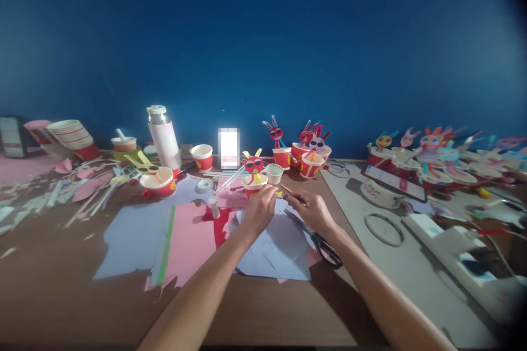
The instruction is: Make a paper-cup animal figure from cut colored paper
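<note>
My left hand (262, 209) is closed in a pinch at a small yellow paper piece (279, 194). Just to its right, my right hand (312, 208) also pinches, with a tiny dark bit at its fingertips that I cannot make out. Right behind my left hand stands a red-and-white paper cup (250, 189) with a red paper rabbit in sunglasses (253, 166) rising from it. Black-handled scissors (325, 249) lie under my right wrist, partly on pale blue paper sheets (275, 255). A small white tub (274, 173) sits behind my hands.
Pink paper (191, 249) and a glue stick (213, 207) lie left of my hands, near a tape roll (205, 186). A white flask (163, 140) stands behind. Paper strips (99, 197) litter the left; a power strip (444, 252) and several rabbit cups (381, 156) are right.
</note>
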Action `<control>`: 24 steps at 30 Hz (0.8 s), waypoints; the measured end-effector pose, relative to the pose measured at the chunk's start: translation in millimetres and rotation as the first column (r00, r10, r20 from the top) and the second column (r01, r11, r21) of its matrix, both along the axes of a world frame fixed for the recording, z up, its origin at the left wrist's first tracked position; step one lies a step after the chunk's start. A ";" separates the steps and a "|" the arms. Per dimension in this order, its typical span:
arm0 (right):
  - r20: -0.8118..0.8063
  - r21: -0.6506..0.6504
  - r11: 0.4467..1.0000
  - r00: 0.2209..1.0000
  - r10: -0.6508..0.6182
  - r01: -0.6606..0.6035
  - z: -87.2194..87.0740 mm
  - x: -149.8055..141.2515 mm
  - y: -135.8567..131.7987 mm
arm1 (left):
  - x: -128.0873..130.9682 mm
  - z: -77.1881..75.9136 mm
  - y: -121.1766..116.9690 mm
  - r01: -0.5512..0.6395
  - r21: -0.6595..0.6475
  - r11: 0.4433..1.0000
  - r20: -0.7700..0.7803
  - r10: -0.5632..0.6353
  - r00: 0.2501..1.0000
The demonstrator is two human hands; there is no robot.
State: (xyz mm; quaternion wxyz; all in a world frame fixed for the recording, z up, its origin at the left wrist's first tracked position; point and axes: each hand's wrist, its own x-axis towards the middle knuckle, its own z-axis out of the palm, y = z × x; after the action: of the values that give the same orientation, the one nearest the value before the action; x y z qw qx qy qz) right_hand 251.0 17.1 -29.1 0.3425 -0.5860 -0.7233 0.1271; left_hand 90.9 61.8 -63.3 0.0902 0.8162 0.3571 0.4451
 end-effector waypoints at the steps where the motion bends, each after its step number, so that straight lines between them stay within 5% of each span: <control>1: -0.001 -0.002 1.000 1.000 -0.003 0.003 1.5 -0.1 2.3 | 0.0 -0.1 -0.2 -0.003 -0.001 1.000 -0.002 0.003 1.000; 24: 0.221 -0.011 0.998 0.974 -0.052 0.056 4.4 -2.0 15.2 | 2.7 -6.4 -3.2 0.008 0.023 1.000 -0.035 -0.007 0.999</control>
State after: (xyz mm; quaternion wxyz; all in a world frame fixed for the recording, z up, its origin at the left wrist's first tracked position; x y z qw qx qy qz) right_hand 249.1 32.3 -24.7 0.2587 -0.6189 -0.7394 0.0581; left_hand 93.6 58.6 -69.8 0.0762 0.8261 0.3506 0.4345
